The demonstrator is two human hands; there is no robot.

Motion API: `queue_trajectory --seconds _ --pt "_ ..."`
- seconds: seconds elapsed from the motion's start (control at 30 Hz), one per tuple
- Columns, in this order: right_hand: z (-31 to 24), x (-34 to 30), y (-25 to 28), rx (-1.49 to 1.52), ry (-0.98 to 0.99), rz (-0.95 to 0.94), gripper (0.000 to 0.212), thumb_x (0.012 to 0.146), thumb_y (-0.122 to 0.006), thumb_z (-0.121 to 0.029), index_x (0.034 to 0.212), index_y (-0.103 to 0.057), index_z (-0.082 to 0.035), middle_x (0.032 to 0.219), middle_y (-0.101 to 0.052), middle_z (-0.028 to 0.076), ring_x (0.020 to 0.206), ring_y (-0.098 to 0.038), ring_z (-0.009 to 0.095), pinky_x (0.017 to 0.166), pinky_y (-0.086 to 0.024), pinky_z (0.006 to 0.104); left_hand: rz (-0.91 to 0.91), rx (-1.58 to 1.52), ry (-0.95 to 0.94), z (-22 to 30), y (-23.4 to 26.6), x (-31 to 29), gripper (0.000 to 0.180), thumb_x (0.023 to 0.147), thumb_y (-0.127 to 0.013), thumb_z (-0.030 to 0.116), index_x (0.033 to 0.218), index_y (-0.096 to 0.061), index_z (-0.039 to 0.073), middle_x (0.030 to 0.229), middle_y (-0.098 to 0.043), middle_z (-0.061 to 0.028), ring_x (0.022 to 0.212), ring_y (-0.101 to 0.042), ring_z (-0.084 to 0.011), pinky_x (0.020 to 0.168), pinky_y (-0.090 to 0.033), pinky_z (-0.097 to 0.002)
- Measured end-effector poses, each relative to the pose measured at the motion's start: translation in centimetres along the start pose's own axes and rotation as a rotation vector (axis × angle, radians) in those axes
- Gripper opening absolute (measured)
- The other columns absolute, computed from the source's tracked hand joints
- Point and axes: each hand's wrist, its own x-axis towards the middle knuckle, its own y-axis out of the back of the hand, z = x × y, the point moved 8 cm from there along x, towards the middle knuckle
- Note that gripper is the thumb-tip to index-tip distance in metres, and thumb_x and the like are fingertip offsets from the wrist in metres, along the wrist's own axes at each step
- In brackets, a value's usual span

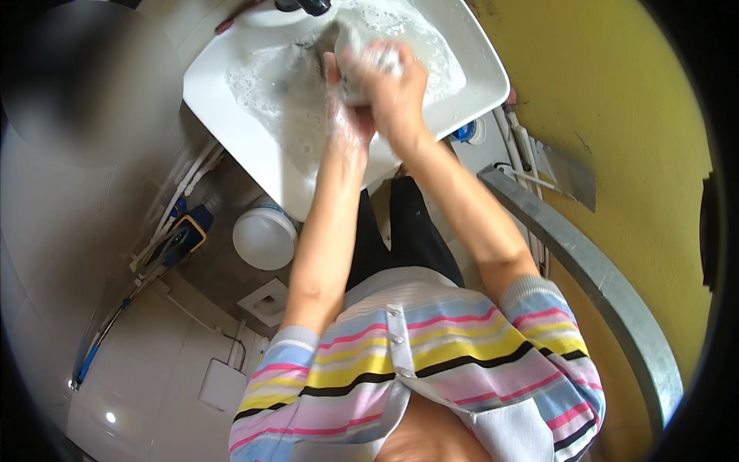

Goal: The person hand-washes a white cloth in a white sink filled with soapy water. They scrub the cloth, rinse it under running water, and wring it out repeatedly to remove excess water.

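Note:
Over the white washbasin [231,115], half filled with cloudy, sudsy water, both my hands work on a wet, whitish-grey cloth-like item [351,46]. Motion smears it, so its exact kind does not show. My left hand [348,119] supports it from the left and below, thumb upright along its side, fingers mostly hidden. My right hand [398,83] is closed over its right side, with white lather or fabric showing at the fingers. Suds cling to the left wrist. A black tap [304,6] stands at the basin's far edge.
A white bucket [265,237] stands on the floor below the basin, left of my legs. A grey metal bar [585,269] curves along my right, by the yellow wall [616,115]. White pipes [188,173] and a blue-handled pole [104,335] are at left.

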Motion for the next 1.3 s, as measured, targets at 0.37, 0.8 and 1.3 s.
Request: queue_trajectory --seconds 0.37,0.8,1.3 --pt "3.3 1.4 -4.3 -0.406 0.246 -0.306 0.028 0.075 -0.063 -0.009 0.102 -0.069 -0.009 0.122 -0.060 0.021 0.121 -0.053 0.036 0.104 -0.040 0.0429 0.291 0.232 -0.270 5.1 1.9 -0.4 0.039 0.093 -0.045 0.030 0.119 -0.050 0.001 0.110 -0.059 -0.0103 0.094 -0.061 -0.0206 0.084 -0.052 -0.0348" --pt "0.4 -2.9 -5.1 -0.452 0.556 -0.336 0.035 0.087 -0.050 -0.005 0.120 -0.062 -0.010 0.133 -0.054 0.018 0.131 -0.042 0.036 0.110 -0.032 0.0444 0.204 0.178 -0.190 4.3 0.8 -0.5 0.065 0.097 -0.040 0.047 0.146 -0.027 0.007 0.148 -0.031 -0.0166 0.136 -0.034 -0.0279 0.112 -0.029 -0.0406" --pt "4.0 4.3 0.5 -0.151 -0.296 -0.457 0.026 0.086 -0.070 -0.026 0.086 -0.065 -0.001 0.068 -0.058 0.003 0.052 -0.047 0.009 0.045 -0.037 0.0224 0.220 0.954 -0.465 11.7 -3.2 -3.4 0.028 0.090 -0.066 0.020 0.111 -0.062 0.002 0.096 -0.061 -0.0036 0.089 -0.055 -0.0096 0.076 -0.045 -0.0236"
